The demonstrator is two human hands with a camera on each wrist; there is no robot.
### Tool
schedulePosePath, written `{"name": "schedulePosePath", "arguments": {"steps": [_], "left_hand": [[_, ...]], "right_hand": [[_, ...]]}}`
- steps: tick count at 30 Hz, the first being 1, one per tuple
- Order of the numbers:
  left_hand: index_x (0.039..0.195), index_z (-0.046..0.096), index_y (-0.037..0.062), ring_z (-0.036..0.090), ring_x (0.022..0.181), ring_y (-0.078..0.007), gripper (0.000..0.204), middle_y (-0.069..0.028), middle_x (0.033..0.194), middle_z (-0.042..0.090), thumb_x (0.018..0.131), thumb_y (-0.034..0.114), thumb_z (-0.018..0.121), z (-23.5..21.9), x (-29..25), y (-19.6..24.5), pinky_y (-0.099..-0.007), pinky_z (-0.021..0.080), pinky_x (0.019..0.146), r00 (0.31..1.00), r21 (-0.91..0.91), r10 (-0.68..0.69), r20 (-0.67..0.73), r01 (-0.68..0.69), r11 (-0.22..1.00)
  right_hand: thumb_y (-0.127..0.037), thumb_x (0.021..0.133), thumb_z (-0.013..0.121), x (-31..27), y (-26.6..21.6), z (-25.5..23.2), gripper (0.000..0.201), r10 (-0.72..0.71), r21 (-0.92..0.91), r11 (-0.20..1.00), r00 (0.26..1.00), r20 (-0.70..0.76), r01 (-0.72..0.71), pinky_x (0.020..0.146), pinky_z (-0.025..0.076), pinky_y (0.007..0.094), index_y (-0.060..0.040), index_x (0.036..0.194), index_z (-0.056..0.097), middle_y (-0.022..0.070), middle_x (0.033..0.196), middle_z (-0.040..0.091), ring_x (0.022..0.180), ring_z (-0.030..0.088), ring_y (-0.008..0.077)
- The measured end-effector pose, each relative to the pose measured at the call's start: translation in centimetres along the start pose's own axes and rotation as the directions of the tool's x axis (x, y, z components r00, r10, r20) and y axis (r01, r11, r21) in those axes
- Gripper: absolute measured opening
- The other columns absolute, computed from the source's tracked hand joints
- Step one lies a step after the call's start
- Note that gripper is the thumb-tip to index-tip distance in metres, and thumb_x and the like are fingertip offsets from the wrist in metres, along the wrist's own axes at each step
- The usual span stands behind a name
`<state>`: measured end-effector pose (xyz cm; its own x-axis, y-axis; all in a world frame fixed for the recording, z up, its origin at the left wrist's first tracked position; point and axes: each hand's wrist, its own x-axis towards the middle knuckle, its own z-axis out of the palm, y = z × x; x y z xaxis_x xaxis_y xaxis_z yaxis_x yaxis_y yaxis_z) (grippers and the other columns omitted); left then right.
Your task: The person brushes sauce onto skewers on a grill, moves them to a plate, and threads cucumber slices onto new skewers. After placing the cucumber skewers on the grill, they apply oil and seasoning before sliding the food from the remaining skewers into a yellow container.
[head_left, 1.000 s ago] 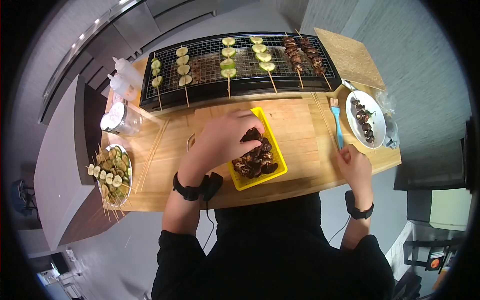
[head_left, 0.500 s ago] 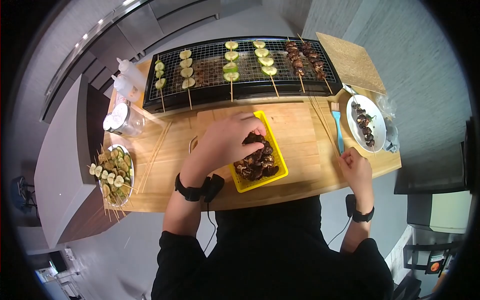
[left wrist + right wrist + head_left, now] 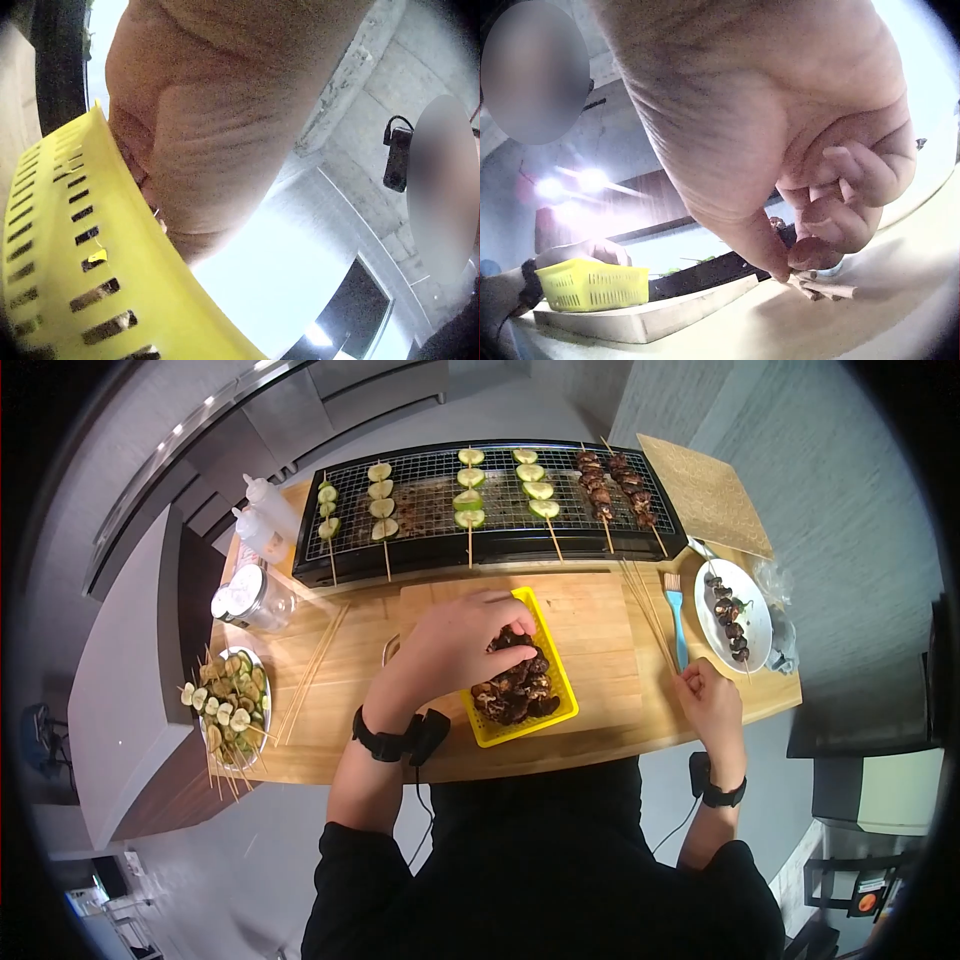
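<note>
In the head view, my left hand (image 3: 458,640) reaches into a yellow slotted basket (image 3: 551,641), with thumb and fingers curled around a dark brown mushroom piece (image 3: 513,639) among several others. The fingertips are partly hidden by the pile. The left wrist view shows the basket wall (image 3: 142,247) close below the palm. At the right, my right hand (image 3: 712,698) pinches the near ends of bamboo skewers (image 3: 821,287) between thumb and forefinger, its other fingers curled. These skewers lie on the wooden table beside a blue basting brush (image 3: 678,628).
The basket stands on a wooden board (image 3: 592,650). Behind it a black grill (image 3: 430,548) bears cucumber-like slices and dark pieces on skewers. A white plate (image 3: 757,590) with a dark skewer is at right; a plate of sliced-vegetable skewers (image 3: 232,705), jar (image 3: 262,598) and squeeze bottles (image 3: 262,532) at left.
The whole scene shifts slightly downward as the head view tilts. My left hand stays in the basket with small finger movement; my right hand stays at the skewer ends.
</note>
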<state>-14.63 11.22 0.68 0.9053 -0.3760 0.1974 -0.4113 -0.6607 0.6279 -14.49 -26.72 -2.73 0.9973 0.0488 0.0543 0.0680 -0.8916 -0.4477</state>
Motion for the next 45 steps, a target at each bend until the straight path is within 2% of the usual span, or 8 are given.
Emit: {"name": "schedulePosePath", "arguments": {"steps": [19,24,28,33,37,40,43,45], "left_hand": [[0.095,0.073,0.0076,0.06,0.063,-0.0159,0.011,-0.0047,0.082,0.072,0.091,0.017,0.077,-0.1,0.5,-0.2,-0.0292,0.046,0.058,0.985,-0.118,0.027,-0.168,-0.047,0.992],[0.096,0.073,0.0075,0.064,0.066,-0.0219,0.013,-0.007,0.084,0.073,0.09,0.018,0.077,-0.1,0.6,-0.4,-0.0325,0.049,0.06,0.988,-0.133,0.025,-0.152,-0.045,0.99],[0.096,0.074,0.0081,0.066,0.068,-0.0239,0.014,-0.008,0.083,0.073,0.09,0.02,0.077,-0.2,0.5,-0.2,-0.0341,0.049,0.061,0.99,-0.126,-0.006,-0.138,-0.012,0.992],[0.098,0.074,0.0088,0.066,0.067,-0.0217,0.015,-0.0066,0.08,0.071,0.092,0.022,0.076,0.0,0.3,-1.2,-0.0339,0.049,0.061,0.989,-0.194,-0.009,-0.151,-0.021,0.981],[0.098,0.073,0.0063,0.064,0.067,-0.0187,0.015,-0.0059,0.081,0.071,0.094,0.02,0.076,-0.4,0.3,-1.3,-0.0319,0.049,0.062,0.99,-0.24,0.021,-0.137,-0.054,0.969],[0.097,0.072,0.0051,0.063,0.067,-0.0167,0.014,-0.0054,0.081,0.071,0.094,0.018,0.076,-0.3,0.4,-1.8,-0.0308,0.048,0.062,0.988,-0.245,0.047,-0.149,-0.083,0.966],[0.096,0.073,0.0051,0.065,0.066,-0.0196,0.015,-0.0071,0.082,0.072,0.092,0.019,0.077,0.0,0.5,-2.0,-0.0329,0.05,0.061,0.982,-0.242,0.064,-0.176,-0.106,0.964],[0.096,0.074,0.005,0.066,0.065,-0.0211,0.015,-0.008,0.082,0.073,0.091,0.019,0.077,0.1,0.6,-2.0,-0.0339,0.05,0.06,0.981,-0.242,0.067,-0.181,-0.111,0.964]], "right_hand": [[-0.02,0.09,0.075,0.4,-0.2,0.4,0.018,-0.022,0.012,1.0,1.0,0.012,0.021,0.056,0.047,0.0395,-0.0049,0.088,0.067,0.0105,0.065,0.067,0.059,0.065,0.0314],[-0.016,0.092,0.074,-0.3,-1.5,-0.2,0.013,-0.09,0.071,0.993,0.995,-0.03,0.092,0.054,0.047,0.0349,-0.0041,0.089,0.069,0.0105,0.067,0.069,0.056,0.065,0.0245],[-0.007,0.092,0.075,-2.3,-3.7,0.4,0.006,-0.166,0.376,0.923,0.963,0.211,0.077,0.053,0.046,0.0259,-0.0045,0.091,0.071,0.0038,0.066,0.067,0.055,0.06,0.0079],[-0.011,0.093,0.079,-5.4,-5.7,1.2,0.01,-0.447,0.527,0.839,0.726,0.522,0.138,0.058,0.045,0.023,-0.0053,0.094,0.071,-0.0011,0.076,0.066,0.067,0.056,0.0048],[-0.024,0.095,0.077,-7.6,-4.1,1.4,0.02,-0.291,0.417,0.903,0.568,0.77,-0.103,0.058,0.046,0.026,-0.0042,0.094,0.071,0.0044,0.071,0.067,0.059,0.056,0.0117],[-0.026,0.096,0.071,-9.6,0.4,3.2,0.022,-0.151,0.234,0.972,0.692,0.706,-0.027,0.06,0.05,0.0343,-0.004,0.094,0.072,0.0116,0.073,0.069,0.06,0.063,0.0219],[-0.022,0.096,0.066,-12.6,6.1,4.5,0.018,-0.06,-0.334,0.886,0.794,0.605,0.321,0.066,0.053,0.0414,-0.0059,0.093,0.074,0.0177,0.081,0.072,0.076,0.071,0.0327],[-0.023,0.094,0.062,-13.9,8.7,3.6,0.02,-0.02,-0.243,0.894,0.576,0.817,0.376,0.069,0.054,0.0464,-0.0067,0.093,0.073,0.0204,0.085,0.072,0.083,0.07,0.0381]]}}
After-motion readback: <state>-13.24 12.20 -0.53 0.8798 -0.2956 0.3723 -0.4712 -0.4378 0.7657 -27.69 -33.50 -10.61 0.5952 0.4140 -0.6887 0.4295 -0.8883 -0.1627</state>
